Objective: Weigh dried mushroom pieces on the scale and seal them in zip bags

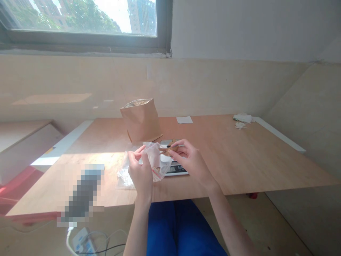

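My left hand (140, 170) is closed on a small clear zip bag (154, 160) with a red seal line, held up over the table. My right hand (190, 158) pinches a small brown scoop or spoon (166, 150) at the mouth of that bag; what it carries is too small to tell. Just behind both hands lies a white digital kitchen scale (174, 169) with a lit display. A brown paper bag (141, 119) stands open and upright behind the scale. More clear plastic bags (124, 176) lie flat on the table under my left hand.
The wooden table (239, 156) has a white paper slip (184, 120) at the back and crumpled white bits (243, 119) at the far right. A blurred-out dark object (84, 193) lies near the front left edge. Cables and a white plug (82, 241) lie on the floor below.
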Motion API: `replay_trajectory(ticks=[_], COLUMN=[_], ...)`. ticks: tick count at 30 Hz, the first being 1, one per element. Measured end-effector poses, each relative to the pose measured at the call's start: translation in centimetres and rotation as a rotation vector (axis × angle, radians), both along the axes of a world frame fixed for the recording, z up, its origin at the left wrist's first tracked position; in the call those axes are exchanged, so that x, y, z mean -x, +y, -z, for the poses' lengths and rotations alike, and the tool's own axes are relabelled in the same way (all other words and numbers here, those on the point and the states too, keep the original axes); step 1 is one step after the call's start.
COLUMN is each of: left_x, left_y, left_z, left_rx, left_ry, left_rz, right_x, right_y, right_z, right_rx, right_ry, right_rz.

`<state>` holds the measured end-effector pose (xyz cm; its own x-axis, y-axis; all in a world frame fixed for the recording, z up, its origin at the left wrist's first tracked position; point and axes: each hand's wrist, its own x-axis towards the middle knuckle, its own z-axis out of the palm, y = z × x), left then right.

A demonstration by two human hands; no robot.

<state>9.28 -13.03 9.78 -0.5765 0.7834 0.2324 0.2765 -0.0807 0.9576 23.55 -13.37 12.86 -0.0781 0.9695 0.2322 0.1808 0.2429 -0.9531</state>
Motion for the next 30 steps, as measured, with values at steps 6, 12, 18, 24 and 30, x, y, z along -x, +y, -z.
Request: replay_trajectory(ticks=[6,12,18,24,30], left_x=[-0.7,-1.4,-1.1,-0.1,0.8], left_y=[-1.0,-2.3,-2.3,-1.7,-1.4], left_z=[-0.6,-1.2,-1.2,-1.1,-0.6], left_rx=[0.04,0.076,0.116,0.13,0.097], left_ry=[-0.013,0.015,-0.006,-0.027,-0.101], left_rz=[0.054,0.099,0.096,0.034,-0.024], right_x=[2.6,4.5,4.7,3.4,0.5], right_y=[0.2,0.9,0.9,0.4,3.6], right_z=[-0.7,1.0,1.2,-0.4,0.5], right_rx=[0.009,-0.037,-0.003,-0.167,-0.332], right_ry=[-0.338,-0.471,-0.674,-0.438,-0.194], right_rz=[0.002,-0.002,0.004,0.128,0.299])
